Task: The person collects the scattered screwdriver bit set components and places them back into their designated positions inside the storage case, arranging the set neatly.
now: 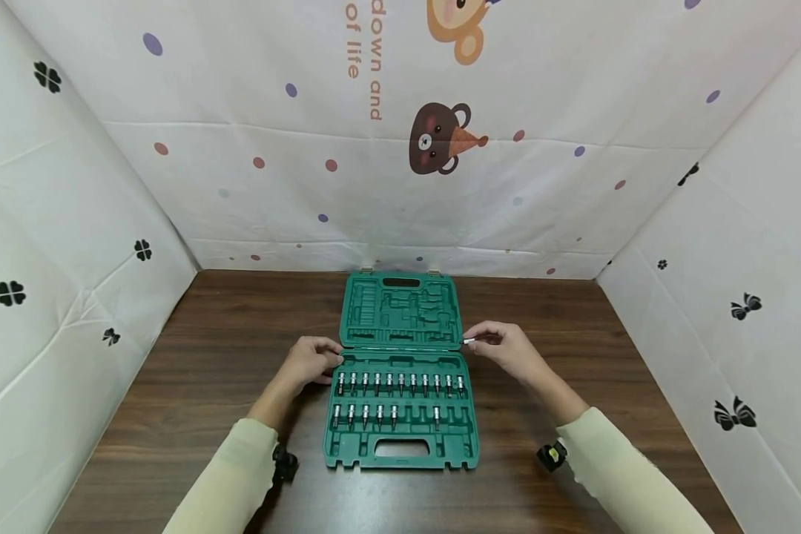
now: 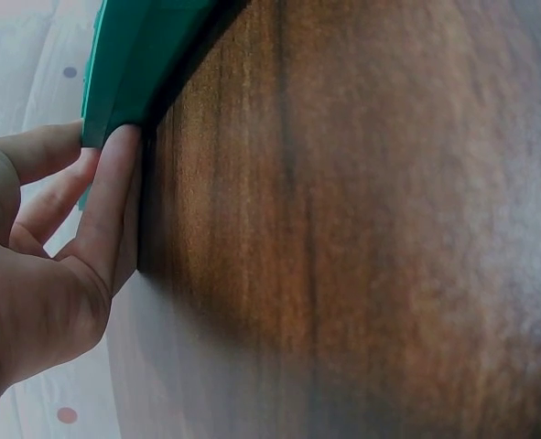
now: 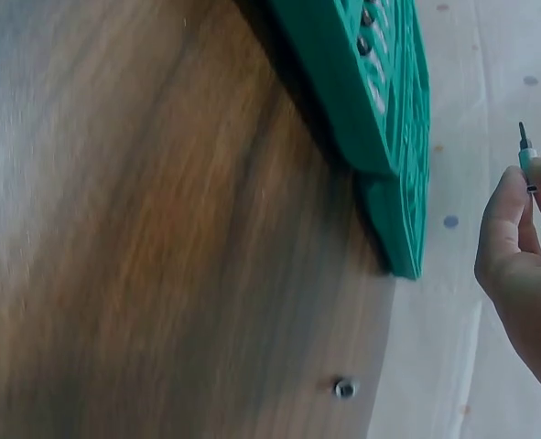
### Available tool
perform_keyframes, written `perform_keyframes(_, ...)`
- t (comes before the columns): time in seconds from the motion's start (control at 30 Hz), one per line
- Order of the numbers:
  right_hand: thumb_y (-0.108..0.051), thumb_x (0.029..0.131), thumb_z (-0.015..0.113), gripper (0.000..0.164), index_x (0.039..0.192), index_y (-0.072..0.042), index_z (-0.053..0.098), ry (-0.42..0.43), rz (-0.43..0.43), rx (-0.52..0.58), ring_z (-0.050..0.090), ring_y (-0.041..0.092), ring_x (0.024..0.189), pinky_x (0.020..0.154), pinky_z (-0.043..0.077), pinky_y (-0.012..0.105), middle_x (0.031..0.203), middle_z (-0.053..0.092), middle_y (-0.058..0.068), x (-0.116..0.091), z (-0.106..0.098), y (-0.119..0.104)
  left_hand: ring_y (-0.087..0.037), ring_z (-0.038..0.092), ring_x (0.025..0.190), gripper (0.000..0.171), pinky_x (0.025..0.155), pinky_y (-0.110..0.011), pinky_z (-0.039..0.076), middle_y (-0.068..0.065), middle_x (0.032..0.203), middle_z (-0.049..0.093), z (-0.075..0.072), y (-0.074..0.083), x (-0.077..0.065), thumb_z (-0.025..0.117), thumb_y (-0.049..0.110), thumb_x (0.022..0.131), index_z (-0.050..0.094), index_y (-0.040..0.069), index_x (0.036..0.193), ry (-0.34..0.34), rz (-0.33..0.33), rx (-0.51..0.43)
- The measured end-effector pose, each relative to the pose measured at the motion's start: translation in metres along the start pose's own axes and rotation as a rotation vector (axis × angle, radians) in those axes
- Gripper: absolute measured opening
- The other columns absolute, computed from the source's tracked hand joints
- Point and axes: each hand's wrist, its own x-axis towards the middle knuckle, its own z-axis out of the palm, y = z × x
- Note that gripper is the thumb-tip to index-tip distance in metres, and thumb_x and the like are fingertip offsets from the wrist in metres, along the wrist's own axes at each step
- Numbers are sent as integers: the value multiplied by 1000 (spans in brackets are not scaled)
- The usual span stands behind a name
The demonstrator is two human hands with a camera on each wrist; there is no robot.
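Note:
A green tool case (image 1: 403, 443) lies unfolded on the wooden table, with two rows of metal bit sockets (image 1: 401, 383) in its near half. At the case's left edge, close to the hinge, my left hand (image 1: 305, 361) pinches the rim; the left wrist view shows its fingers (image 2: 114, 174) against the green corner. My right hand (image 1: 510, 352) is raised beside the right end of the hinge. Between thumb and fingers it pinches one bit socket (image 3: 526, 157), tip pointing away from the palm.
The lower row has bare slots (image 1: 415, 414) between its left group and a single socket. The case lid (image 1: 400, 311) lies flat toward the back cloth wall (image 1: 374, 193). A small loose metal socket (image 3: 345, 389) rests on the table in the right wrist view.

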Motion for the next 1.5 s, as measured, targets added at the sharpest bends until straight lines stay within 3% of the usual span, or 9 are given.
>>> perform_keyframes(0.2, -11, 101, 68, 19, 118, -2, 73, -82, -2, 56, 69, 32, 101, 87, 60, 53, 116, 72, 15, 0, 15, -3, -26, 70, 98, 23, 72, -40, 65, -20, 125, 66, 0, -1, 0, 67, 7, 100, 72, 2, 122, 1, -5, 4)
perform_keyframes(0.5, -13, 101, 69, 17, 114, -5, 74, -193, -20, 57, 68, 30, 96, 81, 62, 45, 110, 71, 16, -5, 39, -5, -25, 70, 96, 22, 72, -40, 65, -19, 125, 66, 1, 0, 1, 66, 8, 100, 73, 3, 120, 4, -3, 10)
perform_keyframes(0.73, -13, 100, 70, 13, 110, -8, 75, -271, -43, 30, 66, 16, 89, 78, 61, 34, 107, 71, 12, -6, 55, -8, -27, 70, 98, 21, 72, -40, 65, -20, 125, 66, 3, 1, 1, 66, 7, 100, 73, 2, 120, 11, -2, 8)
perform_keyframes(0.93, -11, 98, 72, 10, 107, -8, 74, -318, -92, -48, 68, 14, 91, 78, 59, 24, 105, 73, 7, -7, 67, -13, -26, 70, 98, 22, 73, -40, 65, -20, 127, 65, 2, 2, 1, 66, 7, 101, 72, 2, 121, 10, -3, 7)
perform_keyframes(1.23, -10, 98, 72, 8, 105, -12, 73, -389, -142, -180, 67, 6, 90, 78, 59, 23, 100, 73, -4, -11, 84, -20, -26, 70, 99, 22, 73, -40, 65, -20, 127, 65, 1, 2, 1, 66, 7, 101, 72, 2, 122, 5, -2, 8)
perform_keyframes(1.5, -8, 97, 72, 9, 100, -16, 74, -418, -190, -285, 65, 1, 84, 74, 58, 20, 94, 73, -5, -12, 95, -25, -27, 70, 102, 23, 73, -39, 65, -20, 126, 66, 0, 2, 2, 66, 7, 101, 72, 2, 122, 3, -7, -4)
